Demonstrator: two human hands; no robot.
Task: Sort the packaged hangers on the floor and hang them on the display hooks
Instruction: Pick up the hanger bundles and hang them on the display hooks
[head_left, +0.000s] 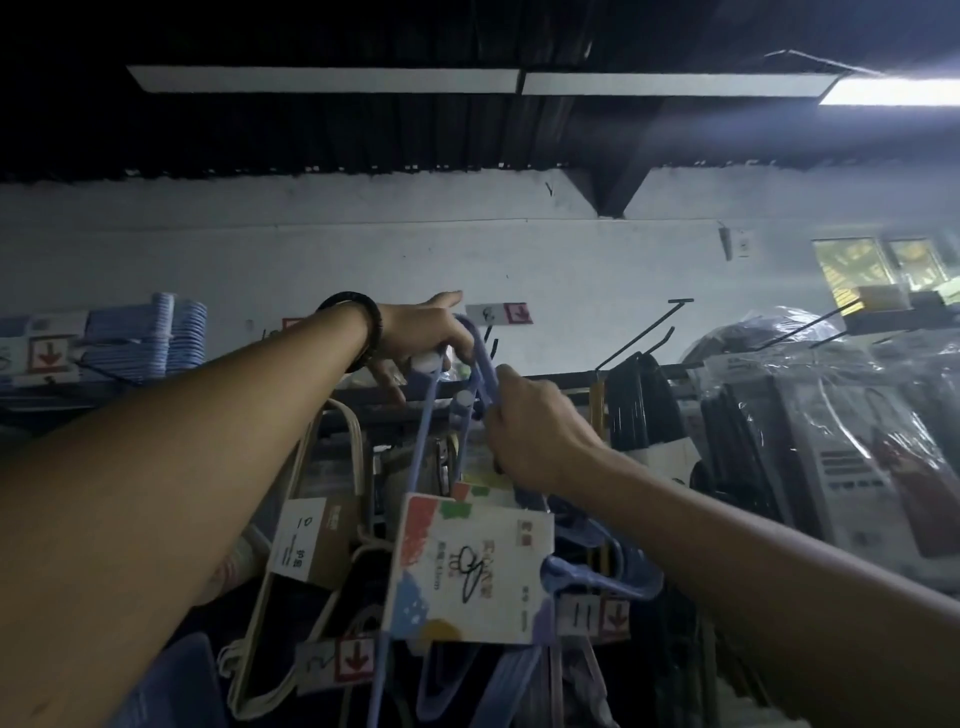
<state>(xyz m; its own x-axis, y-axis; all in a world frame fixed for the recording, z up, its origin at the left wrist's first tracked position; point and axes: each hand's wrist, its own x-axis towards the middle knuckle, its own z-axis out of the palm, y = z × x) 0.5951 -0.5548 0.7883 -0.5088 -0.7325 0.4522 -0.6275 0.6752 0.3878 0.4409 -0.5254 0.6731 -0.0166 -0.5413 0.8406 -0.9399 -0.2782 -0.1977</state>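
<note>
My right hand clamps the blue hangers at their necks. My left hand, just above, grips their tops. I'd keep them bunched and level onto the display hook just beyond.

blue packaged hangers, hanging, colourful card

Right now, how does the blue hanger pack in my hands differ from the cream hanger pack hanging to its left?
The blue hanger pack carries a white card with colour splashes; the cream hanger pack a brown card. The left hand and right hand grip the blue pack's hooks; the cream pack hangs ungripped. Both are carded hanger bundles.
</note>
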